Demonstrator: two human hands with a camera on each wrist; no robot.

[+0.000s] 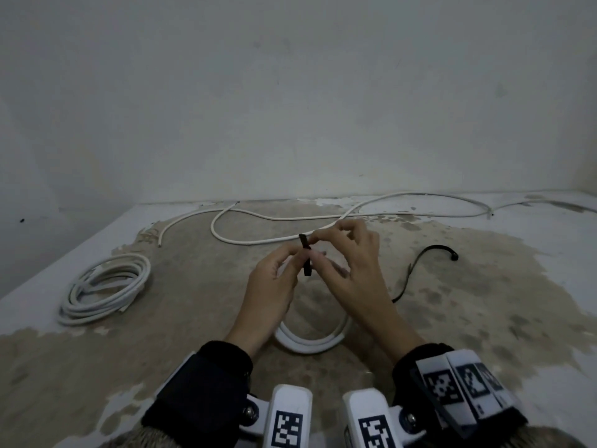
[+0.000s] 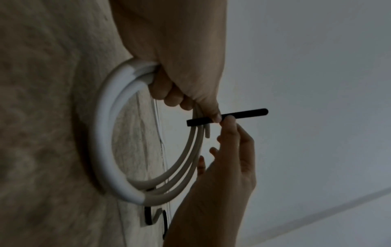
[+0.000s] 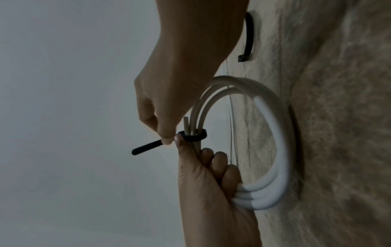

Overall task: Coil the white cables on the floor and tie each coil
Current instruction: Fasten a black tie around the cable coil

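A small coil of white cable [image 1: 310,345] stands upright on the floor, its top gripped by my left hand [image 1: 295,257], whose fingers curl round the strands [image 3: 224,173]. A black tie [image 1: 306,268] loops around the gathered strands near the cable's end [image 3: 193,136]. The left thumb [image 2: 215,117] presses on the tie beside the loop. My right hand [image 1: 318,240] pinches the tie's free tail [image 3: 148,147] between thumb and forefinger, close against the left hand. The coil's lower arc [image 2: 101,133] rests on the floor.
A larger white coil [image 1: 103,289] lies on the floor at the left. A long loose white cable [image 1: 290,218] snakes along the wall at the back. A spare black tie [image 1: 420,263] lies to the right of my hands.
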